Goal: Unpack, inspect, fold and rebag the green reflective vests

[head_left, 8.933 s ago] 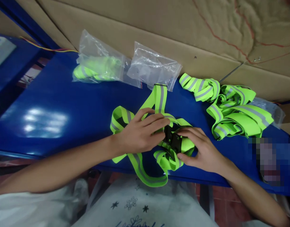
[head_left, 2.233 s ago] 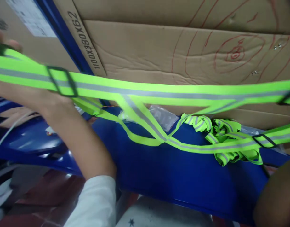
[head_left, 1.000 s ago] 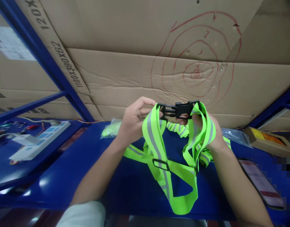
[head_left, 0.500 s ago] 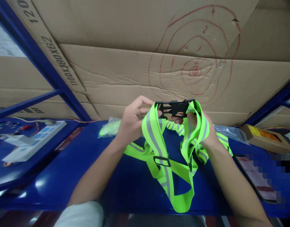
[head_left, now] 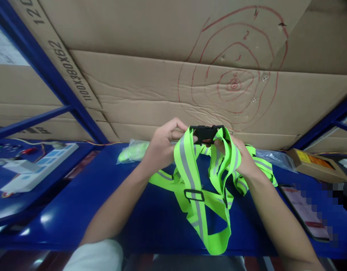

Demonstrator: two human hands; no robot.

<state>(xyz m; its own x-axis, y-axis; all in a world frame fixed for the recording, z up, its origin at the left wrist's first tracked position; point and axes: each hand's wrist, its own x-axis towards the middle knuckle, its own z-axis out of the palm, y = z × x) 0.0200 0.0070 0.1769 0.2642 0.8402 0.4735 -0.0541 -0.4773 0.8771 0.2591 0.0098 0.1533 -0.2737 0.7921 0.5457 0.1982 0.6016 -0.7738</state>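
Observation:
A black side-release buckle (head_left: 207, 133) is held up above the blue table, its two halves pushed together. My left hand (head_left: 164, 145) pinches the buckle's left end, where a neon green strap (head_left: 187, 162) with a grey reflective stripe loops through. At the right end, my right hand (head_left: 238, 150) grips the other half along with bunched strap, which partly hides its fingers. Below the hands the straps hang down in loops to the table, with a black rectangular slider (head_left: 194, 195) on the left one.
More green strap (head_left: 263, 165) lies behind my right forearm. A bagged green item (head_left: 132, 151) lies at the back left, a power strip (head_left: 40, 169) further left. On the right are a phone (head_left: 306, 212), a clear bag (head_left: 276, 159) and a cardboard box (head_left: 317, 165). Cardboard (head_left: 139, 79) stands behind.
The two buckle halves have come together, closing the gap where the prongs showed. My right hand has moved left, my left hand slightly right.

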